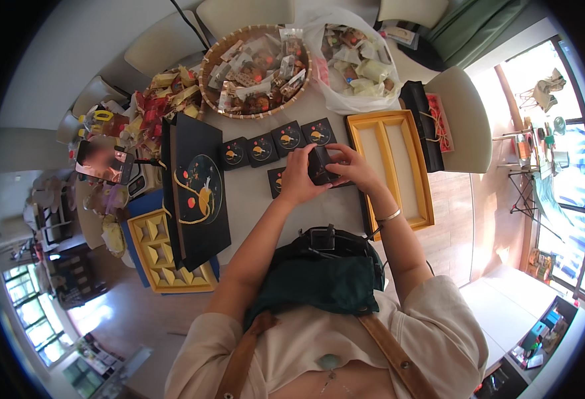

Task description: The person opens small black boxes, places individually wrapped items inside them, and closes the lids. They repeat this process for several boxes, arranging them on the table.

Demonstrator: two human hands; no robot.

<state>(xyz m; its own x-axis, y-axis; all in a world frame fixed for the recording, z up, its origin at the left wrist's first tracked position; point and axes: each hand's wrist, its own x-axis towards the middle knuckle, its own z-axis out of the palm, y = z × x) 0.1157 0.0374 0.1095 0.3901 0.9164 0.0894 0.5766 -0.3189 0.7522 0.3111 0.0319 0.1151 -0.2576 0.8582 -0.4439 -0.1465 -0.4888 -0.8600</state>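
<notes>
Between my left hand (298, 174) and my right hand (352, 167) is a small black box (318, 164), gripped from both sides above the table. Beyond my hands stand several small black boxes (289, 138) in a row, with a yellow and white picture on their tops. Another such box (275, 182) sits just left of my left hand, partly covered by it. A dark shape under my right hand is mostly hidden. To the left stands a large black gift bag (200, 189) with a yellow cord handle. At the right lies a gold-rimmed tray (417, 169) with long compartments.
A bamboo basket (305, 92) of wrapped pastries and a white plastic bag (357, 102) of wrapped pieces stand at the back. Red and gold packets (160, 107), a phone (104, 162) and a gold divided tray (145, 254) are left. A black bag (419, 124) is on a chair, right.
</notes>
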